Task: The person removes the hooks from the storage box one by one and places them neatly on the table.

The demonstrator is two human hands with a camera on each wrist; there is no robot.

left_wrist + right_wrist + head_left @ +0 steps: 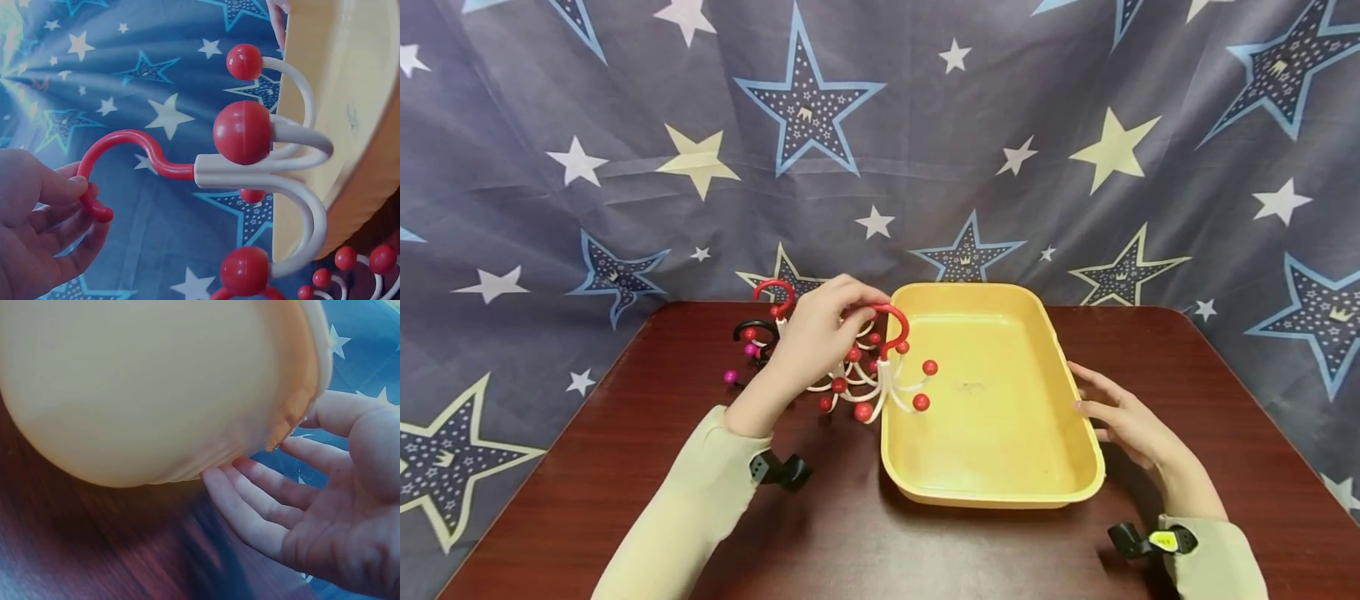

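Note:
My left hand (829, 323) pinches the red hook of a white multi-arm hanger (215, 172) tipped with red balls. The hanger is held up at the left rim of a yellow plastic tray (985, 442), some of its balls over the tray's inside. Against the tray's right outer wall rest the fingertips of my right hand (1135, 429), its fingers extended, as the right wrist view also shows. Behind and below my left hand, more such hangers with red balls (838, 385) are partly hidden.
A black hanger (754, 327) with purple balls stands at the left, among the other hangers. The dark red-brown table (820, 533) bears everything. At its back edge hangs a grey-blue curtain (910, 183) with stars.

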